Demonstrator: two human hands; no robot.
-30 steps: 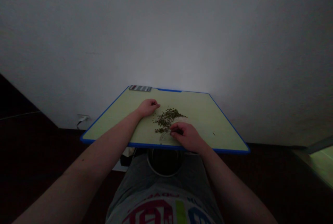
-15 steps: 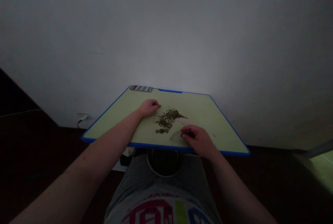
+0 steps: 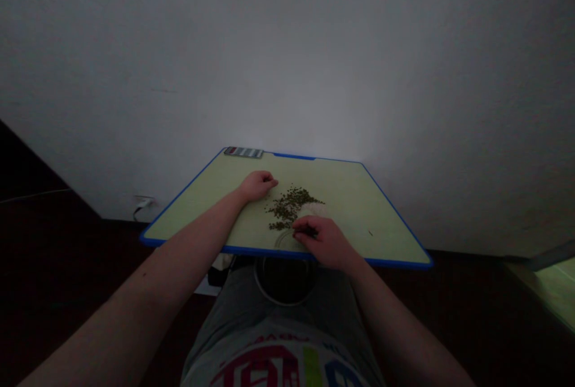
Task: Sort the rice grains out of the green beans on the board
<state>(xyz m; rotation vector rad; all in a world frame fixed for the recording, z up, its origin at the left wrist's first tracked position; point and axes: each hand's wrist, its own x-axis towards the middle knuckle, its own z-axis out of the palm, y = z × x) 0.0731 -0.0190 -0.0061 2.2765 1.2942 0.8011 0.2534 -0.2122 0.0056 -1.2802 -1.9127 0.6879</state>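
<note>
Pale green board [image 3: 354, 201], blue rim, olive-brown flecks [image 3: 290, 207] (speckled, really), pale shirt [image 3: 278, 369] with magenta print

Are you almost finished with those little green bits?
Hard to tell. Done: a loose pile of small green bits lies spread on the green board. In hand: the right hand's fingers pinch something small and dark beside a clear glass dish. Left: most of the pile lies on the board, with the left hand beside it.

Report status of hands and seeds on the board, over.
Left hand curled on board, beside seeds. Right hand pinched, over clear round rim. Pale lump beside seeds.
</note>
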